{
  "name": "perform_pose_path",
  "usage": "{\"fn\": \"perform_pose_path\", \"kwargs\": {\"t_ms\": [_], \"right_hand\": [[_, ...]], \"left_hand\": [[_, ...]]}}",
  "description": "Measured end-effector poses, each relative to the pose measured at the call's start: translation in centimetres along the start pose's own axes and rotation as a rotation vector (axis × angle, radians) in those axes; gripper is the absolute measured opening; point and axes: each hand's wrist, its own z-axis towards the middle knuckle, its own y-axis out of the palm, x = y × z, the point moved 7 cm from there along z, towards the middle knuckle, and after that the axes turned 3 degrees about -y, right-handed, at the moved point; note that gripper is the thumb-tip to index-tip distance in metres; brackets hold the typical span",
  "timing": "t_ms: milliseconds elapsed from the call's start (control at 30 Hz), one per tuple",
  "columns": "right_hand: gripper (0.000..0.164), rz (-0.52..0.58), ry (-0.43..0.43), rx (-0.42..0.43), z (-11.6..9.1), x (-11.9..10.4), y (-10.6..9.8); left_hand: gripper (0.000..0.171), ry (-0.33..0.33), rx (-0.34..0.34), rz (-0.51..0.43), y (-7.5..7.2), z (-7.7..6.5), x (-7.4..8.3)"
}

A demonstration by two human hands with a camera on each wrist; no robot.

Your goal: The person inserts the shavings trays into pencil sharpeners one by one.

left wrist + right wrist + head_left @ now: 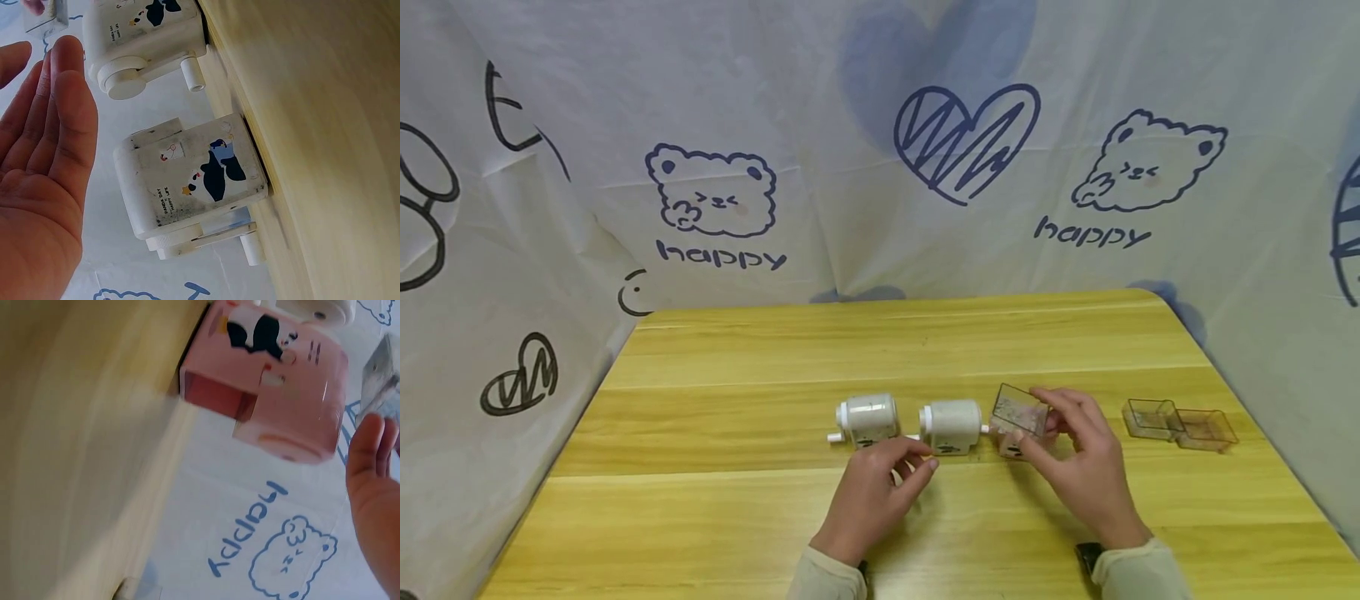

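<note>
My right hand (1086, 462) pinches a clear plastic shavings drawer (1018, 408) between thumb and fingers, tilted above the pink crank pencil sharpener (294, 381). In the right wrist view, an open drawer slot (219, 397) shows in that sharpener's side, and the drawer (380, 378) is at the right edge. My left hand (876, 492) holds nothing; its fingers are loosely bent in front of the middle white pencil sharpener (955, 427). To the left stands another white pencil sharpener (871, 417), its panda print and crank visible in the left wrist view.
Two more see-through drawers, one clear (1152, 419) and one pinkish (1206, 429), lie side by side near the right edge of the wooden table (737, 517). A printed white cloth (835, 200) hangs behind the table and along its sides.
</note>
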Motion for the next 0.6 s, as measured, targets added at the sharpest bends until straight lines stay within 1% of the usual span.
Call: {"fn": "perform_pose_path", "kwargs": {"t_ms": [100, 267, 400, 500, 600], "right_hand": [[0.053, 0.024, -0.021, -0.073, -0.1, -1.1, 0.8], [0.051, 0.082, -0.033, -0.198, -0.6, -1.9, 2.4], [0.051, 0.140, -0.074, -0.260, -0.9, -2.5, 3.5], [0.051, 0.163, -0.109, -0.294, -1.2, -2.2, 4.2], [0.054, 0.171, -0.125, -0.331, -1.7, -1.1, 4.9]], "left_hand": [[0.020, 0.010, 0.007, 0.010, 0.0, 0.0, 0.0], [0.019, 0.024, 0.032, 0.021, -0.2, -0.1, 0.0], [0.015, 0.015, 0.065, 0.039, -0.4, -0.1, -0.1], [0.013, -0.001, 0.097, 0.059, -0.7, -0.1, -0.3], [0.013, -0.021, 0.128, 0.077, -0.9, -0.1, -0.4]]}}
